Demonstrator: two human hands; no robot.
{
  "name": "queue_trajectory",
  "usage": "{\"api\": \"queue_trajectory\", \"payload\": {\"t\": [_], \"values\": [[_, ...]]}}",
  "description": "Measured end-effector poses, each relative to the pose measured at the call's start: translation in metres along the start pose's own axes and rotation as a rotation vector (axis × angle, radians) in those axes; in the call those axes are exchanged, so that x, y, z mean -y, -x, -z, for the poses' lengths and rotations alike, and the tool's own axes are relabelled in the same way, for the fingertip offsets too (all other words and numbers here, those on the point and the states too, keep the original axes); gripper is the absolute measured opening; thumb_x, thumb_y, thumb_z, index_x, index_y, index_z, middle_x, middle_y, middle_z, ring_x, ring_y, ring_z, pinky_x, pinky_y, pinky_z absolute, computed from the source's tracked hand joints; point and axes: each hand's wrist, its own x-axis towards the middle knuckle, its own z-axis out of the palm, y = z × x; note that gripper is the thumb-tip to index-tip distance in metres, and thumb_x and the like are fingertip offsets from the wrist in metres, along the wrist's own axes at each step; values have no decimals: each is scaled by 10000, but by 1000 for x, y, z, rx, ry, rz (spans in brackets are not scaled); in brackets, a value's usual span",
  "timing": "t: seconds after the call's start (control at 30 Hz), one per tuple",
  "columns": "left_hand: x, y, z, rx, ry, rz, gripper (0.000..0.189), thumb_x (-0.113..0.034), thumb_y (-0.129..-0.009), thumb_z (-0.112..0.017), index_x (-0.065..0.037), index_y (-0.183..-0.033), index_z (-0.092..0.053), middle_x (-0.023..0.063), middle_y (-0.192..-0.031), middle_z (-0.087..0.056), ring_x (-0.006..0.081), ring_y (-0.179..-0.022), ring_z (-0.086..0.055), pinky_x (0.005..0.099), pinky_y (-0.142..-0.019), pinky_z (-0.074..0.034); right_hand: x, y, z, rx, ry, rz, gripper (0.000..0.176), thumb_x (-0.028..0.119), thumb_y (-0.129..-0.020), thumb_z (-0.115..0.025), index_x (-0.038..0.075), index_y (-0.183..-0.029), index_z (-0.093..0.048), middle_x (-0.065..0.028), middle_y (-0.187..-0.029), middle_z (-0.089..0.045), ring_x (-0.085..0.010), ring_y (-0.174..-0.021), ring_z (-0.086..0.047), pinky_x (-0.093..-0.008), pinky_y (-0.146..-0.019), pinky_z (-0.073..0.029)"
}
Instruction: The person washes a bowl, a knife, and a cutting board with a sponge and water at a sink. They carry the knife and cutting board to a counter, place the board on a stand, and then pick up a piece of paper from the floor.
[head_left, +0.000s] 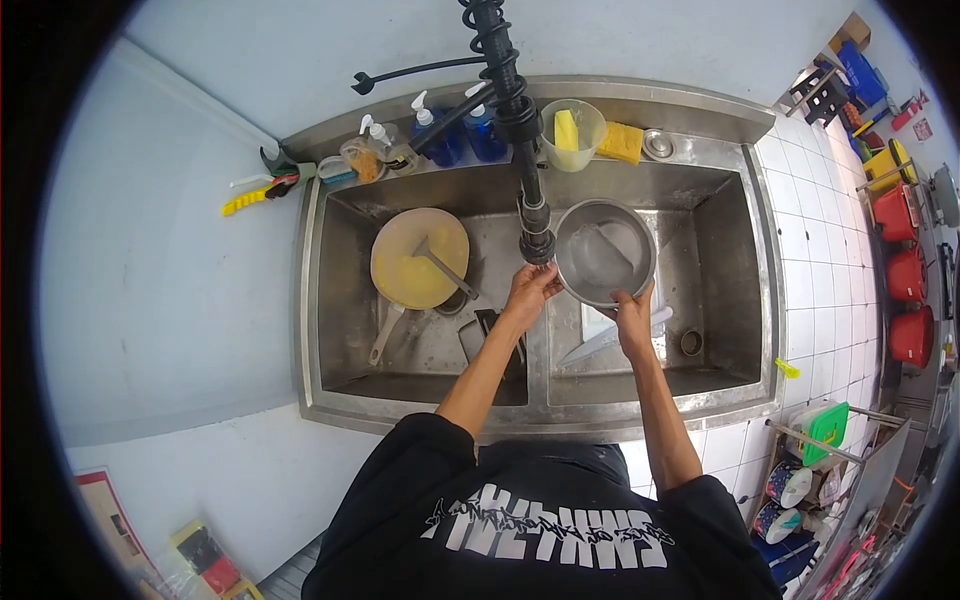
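Note:
A round metal bowl (603, 255), wet inside, is held tilted over the right sink basin. My right hand (632, 312) grips its near rim, thumb on the inside edge. At the bowl's left side, my left hand (532, 292) has its curled fingers against the rim, right below the black faucet spray head (537, 247). Part of those fingers is hidden by the spray head. Under the bowl in the right basin lie a white long-bladed item (610, 338) and a pale flat piece, both partly covered.
The left basin holds a pan with a yellowish inside (405, 262), a grey spatula (445, 268) across it, and dark utensils (488, 335). Along the back ledge stand blue pump bottles (437, 138), a tub with a yellow sponge (585, 150) and a yellow cloth (622, 143).

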Motion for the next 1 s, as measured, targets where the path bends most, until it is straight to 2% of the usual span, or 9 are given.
{"api": "queue_trajectory", "payload": {"t": [0.13,0.17,0.23,0.27,0.37,0.47,0.67,0.93,1.0], "values": [[13,19,-10,43,-214,7,292,-59,-887,-574,-54,-1169,-499,67,-1073,-576,174,-981,-584,314,-863,-494,5,7,-3,-76,-3,50,714,-101,-762,-384,93,-1408,-149,-225,-1320,-346,-363,-1192,-457,-421,-888,-534],[17,25,-14,46,-282,28,326,-58,-882,-577,-51,-1195,-485,75,-1088,-572,183,-994,-583,321,-872,-493,0,5,3,-118,185,229,722,-124,-755,-372,82,-1415,-164,-219,-1349,-331,-352,-1216,-441,-411,-929,-496],[21,34,-20,65,-170,126,347,-140,-906,-561,-50,-1226,-461,86,-1119,-561,209,-1024,-576,340,-888,-490,-11,-3,19,-200,563,587,741,-169,-741,-349,61,-1428,-192,-207,-1406,-303,-330,-1264,-410,-393,-1011,-419],[20,37,-23,75,-113,177,364,-181,-919,-553,-49,-1241,-448,92,-1135,-555,222,-1039,-572,349,-896,-489,3,3,16,-213,427,598,723,-197,-748,-396,28,-1423,-269,-183,-1441,-324,-277,-1301,-388,-366,-1066,-327],[11,42,-26,89,362,306,402,-274,-937,-516,-38,-1257,-452,107,-1141,-543,235,-1017,-581,365,-902,-498,17,5,29,-210,605,837,538,-106,-814,-512,17,-1333,-447,-186,-1333,-488,-273,-1252,-462,-362,-1057,-345],[0,44,-24,119,500,423,441,-366,-949,-474,-26,-1230,-481,106,-1138,-567,239,-1013,-592,368,-896,-507,13,8,43,-74,842,969,491,-85,-821,-536,14,-1298,-482,-184,-1336,-485,-287,-1242,-475,-373,-1047,-368],[16,41,30,-20,699,251,354,-277,-988,-396,-14,-1194,-511,120,-1159,-601,249,-1064,-590,396,-915,-510,-19,-2,24,238,995,967,601,-99,-732,-572,201,-1250,-533,-186,-1427,-354,-398,-1301,-366,-517,-1096,-253],[-19,36,69,-180,673,1,381,-291,-1000,-327,-36,-1214,-515,113,-1237,-571,253,-1142,-539,422,-970,-440,-51,-36,-30,385,949,542,817,-188,-685,-498,161,-1405,-334,-222,-1427,-311,-427,-1251,-400,-380,-998,-416],[-26,27,71,-212,651,-26,378,-304,-990,-339,-39,-1198,-510,114,-1212,-580,249,-1122,-547,440,-925,-463,-45,-41,-40,404,585,295,735,-112,-772,-441,149,-1440,-281,-194,-1315,-457,-352,-1172,-494,-398,-955,-444]]}}
